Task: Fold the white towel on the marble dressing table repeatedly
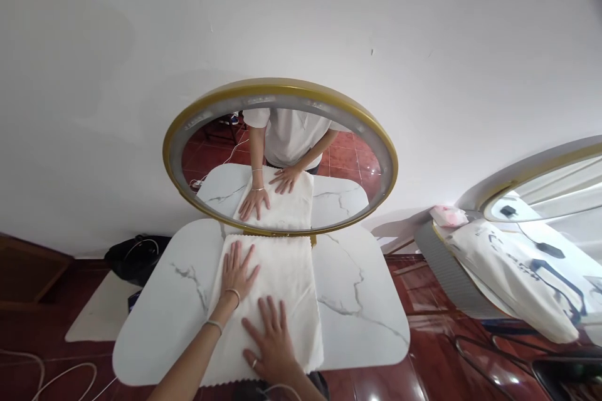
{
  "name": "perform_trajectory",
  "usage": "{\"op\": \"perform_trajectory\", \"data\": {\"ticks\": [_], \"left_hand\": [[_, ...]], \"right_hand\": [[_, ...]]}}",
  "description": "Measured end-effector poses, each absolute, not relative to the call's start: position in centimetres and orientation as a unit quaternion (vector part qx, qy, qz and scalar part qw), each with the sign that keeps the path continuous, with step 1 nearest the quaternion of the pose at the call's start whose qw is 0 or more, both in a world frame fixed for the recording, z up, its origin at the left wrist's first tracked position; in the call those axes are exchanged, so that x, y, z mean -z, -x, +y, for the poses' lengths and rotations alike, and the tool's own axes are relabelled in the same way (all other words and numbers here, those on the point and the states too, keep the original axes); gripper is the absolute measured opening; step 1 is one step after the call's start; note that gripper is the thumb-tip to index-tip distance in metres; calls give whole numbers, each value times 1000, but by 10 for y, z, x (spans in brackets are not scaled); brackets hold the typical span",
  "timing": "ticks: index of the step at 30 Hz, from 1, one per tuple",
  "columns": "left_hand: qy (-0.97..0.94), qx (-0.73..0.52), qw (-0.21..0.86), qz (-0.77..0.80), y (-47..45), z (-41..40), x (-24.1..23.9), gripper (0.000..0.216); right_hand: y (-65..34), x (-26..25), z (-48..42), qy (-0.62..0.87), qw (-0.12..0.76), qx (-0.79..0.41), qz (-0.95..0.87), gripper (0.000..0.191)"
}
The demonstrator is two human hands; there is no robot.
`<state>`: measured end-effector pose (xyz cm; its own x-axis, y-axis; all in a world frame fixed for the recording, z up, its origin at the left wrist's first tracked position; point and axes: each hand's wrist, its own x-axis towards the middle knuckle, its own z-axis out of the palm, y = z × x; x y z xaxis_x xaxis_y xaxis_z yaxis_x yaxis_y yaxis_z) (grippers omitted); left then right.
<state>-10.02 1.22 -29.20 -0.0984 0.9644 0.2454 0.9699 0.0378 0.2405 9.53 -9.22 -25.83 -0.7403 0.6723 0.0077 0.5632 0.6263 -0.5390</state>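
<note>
A white cloth (286, 266) with a scalloped edge lies across the middle of the white marbled table (160, 301), its near end at the table's front edge. My left hand (237, 272) rests palm down on the cloth's left part, fingers spread, with bands at the wrist. Closer to me, my right hand (270, 341) lies flat on the cloth too, fingers apart, a ring on one finger. Neither hand holds anything. Some soft creases show in the cloth near its right side.
A round gold-framed mirror (282, 84) stands at the table's back, reflecting the hands and cloth. Left on the floor is a black bag (136, 257). At right, another table (439, 276) carries a white tote bag (508, 276), a tissue pack (449, 215) and a second mirror (555, 166).
</note>
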Motion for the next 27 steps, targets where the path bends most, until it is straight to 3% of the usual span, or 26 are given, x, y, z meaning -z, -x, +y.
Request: {"op": "perform_trajectory", "data": {"ticks": [5, 12, 22, 27], "left_hand": [[776, 195, -9, -599, 56, 22, 294, 50], [801, 197, -40, -563, -3, 31, 292, 61], [749, 145, -17, -646, 139, 2, 293, 63], [730, 122, -17, -672, 208, -15, 290, 63]], "right_hand": [[-117, 274, -95, 397, 131, -199, -886, 68], [-155, 290, -110, 472, 130, -90, -867, 67], [-48, 275, -111, 378, 119, -175, -901, 70], [8, 280, -111, 360, 166, -195, -897, 64]]}}
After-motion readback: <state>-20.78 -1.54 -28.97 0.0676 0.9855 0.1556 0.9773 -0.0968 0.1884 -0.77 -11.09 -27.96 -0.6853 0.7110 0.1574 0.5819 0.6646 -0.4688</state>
